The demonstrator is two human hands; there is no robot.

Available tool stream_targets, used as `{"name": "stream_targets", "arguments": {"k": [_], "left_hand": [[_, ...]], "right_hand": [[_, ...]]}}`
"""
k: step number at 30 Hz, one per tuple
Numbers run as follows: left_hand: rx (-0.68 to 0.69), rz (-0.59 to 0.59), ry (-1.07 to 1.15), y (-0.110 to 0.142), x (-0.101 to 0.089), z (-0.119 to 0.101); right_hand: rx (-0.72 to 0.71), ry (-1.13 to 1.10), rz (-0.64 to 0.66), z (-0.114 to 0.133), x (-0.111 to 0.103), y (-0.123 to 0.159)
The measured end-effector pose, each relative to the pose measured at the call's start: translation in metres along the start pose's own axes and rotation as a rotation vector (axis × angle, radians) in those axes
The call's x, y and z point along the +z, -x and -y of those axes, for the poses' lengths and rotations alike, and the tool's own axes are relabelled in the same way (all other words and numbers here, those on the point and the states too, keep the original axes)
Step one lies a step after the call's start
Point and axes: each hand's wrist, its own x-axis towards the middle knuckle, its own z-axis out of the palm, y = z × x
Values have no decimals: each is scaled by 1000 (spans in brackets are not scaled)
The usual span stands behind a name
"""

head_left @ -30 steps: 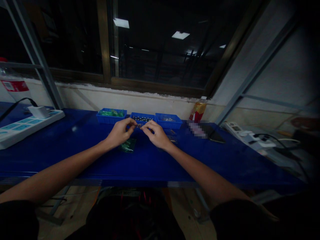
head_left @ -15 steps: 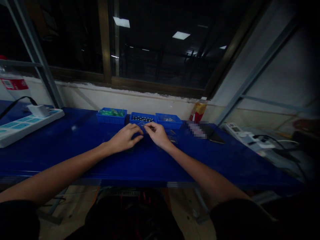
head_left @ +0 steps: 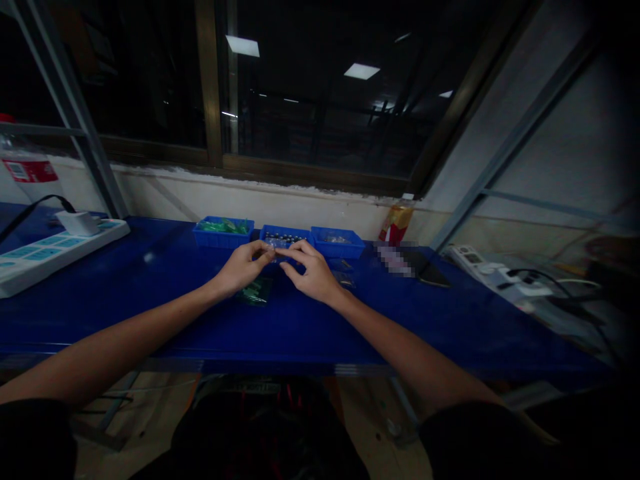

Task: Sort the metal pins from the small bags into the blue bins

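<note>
Over the table, in front of the middle bin, a small clear plastic bag (head_left: 278, 245) shows at my fingertips. My left hand (head_left: 245, 268) pinches its near left edge between thumb and forefinger. From the right, my right hand (head_left: 313, 272) reaches to the bag, its forefinger stretched along the lower edge and its thumb standing apart below. What the bag holds is too small to make out. A flat green packet (head_left: 257, 291) lies on the blue table just below my left hand. Another small clear packet (head_left: 344, 279) rests to the right of my right hand.
Along the wall stand three blue bins: one with green packets (head_left: 223, 227), one with small dark-and-silver parts (head_left: 287, 235), one with clear packets (head_left: 337, 241). A power strip (head_left: 65, 250) lies left. A phone-like dark slab (head_left: 425, 268) and red-gold pouch (head_left: 397, 223) are right.
My left hand has closed on the bag's edge, where its fingers were apart before. My right hand has loosened its pinch, thumb moving away from forefinger. The green packet has come into view.
</note>
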Motion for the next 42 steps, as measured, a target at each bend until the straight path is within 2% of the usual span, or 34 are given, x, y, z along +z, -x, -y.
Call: {"name": "stream_targets", "arguments": {"k": [3,5,9,12,15,19,22,25,34,42], "left_hand": [[64,-101,-137,1,-3,-2],[125,-133,-224,2,-4,-6],[361,-89,-382,7,-3,-14],[503,-40,-429,9,-1,-17],[537,-5,-448,9,1,-16],[520,39,-438,10,1,-14],[467,42,-379,11,1,-16],[367,34,-292,11,1,-20],[-175,101,250,6,-2,-24],[-370,101,384,4,2,-16]], "right_hand": [[120,-104,28,1,0,-3],[283,-273,66,2,1,-5],[638,-721,87,9,4,-6],[705,-817,64,12,6,-5],[633,-759,51,8,9,-4],[381,-437,28,3,10,-3],[211,-169,12,6,7,-1],[96,-24,9,11,3,0],[5,-13,-55,9,-2,0],[-53,83,-55,8,0,2]]}}
